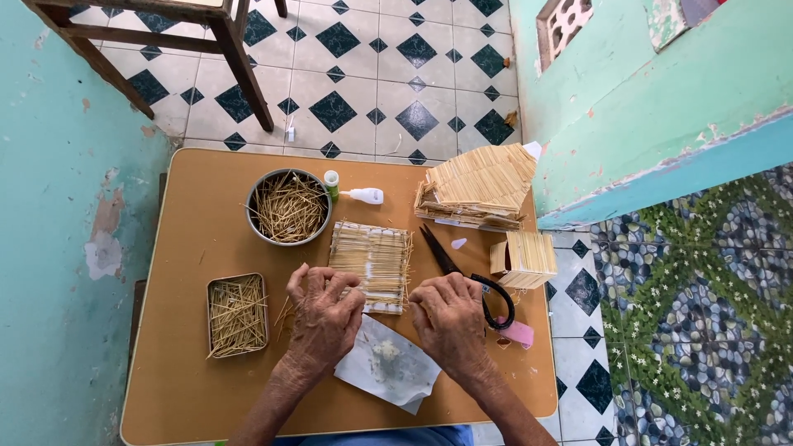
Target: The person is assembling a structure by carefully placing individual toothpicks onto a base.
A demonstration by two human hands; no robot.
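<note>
Where the crumpled white paper (pixel 388 370) lies nearest on the smooth tan table (pixel 190 380), the left hand (pixel 324 312) and right hand (pixel 450 318) rest knuckles-up, fingers curled onto the near edge of a flat rectangular mat of pale sticks (pixel 372 264). Beyond lie black scissors (pixel 462 277), a rectangular tin (pixel 237 315), a round metal bowl (pixel 288 207) of loose sticks, a white glue bottle (pixel 362 195), and layered stick panels (pixel 479 186).

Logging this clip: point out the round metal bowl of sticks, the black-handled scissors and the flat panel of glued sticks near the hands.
Round metal bowl of sticks (pixel 258 192), head view, on its left rim.
Black-handled scissors (pixel 439 253), head view, on the blades.
Flat panel of glued sticks (pixel 376 260), head view, on its middle.
</note>
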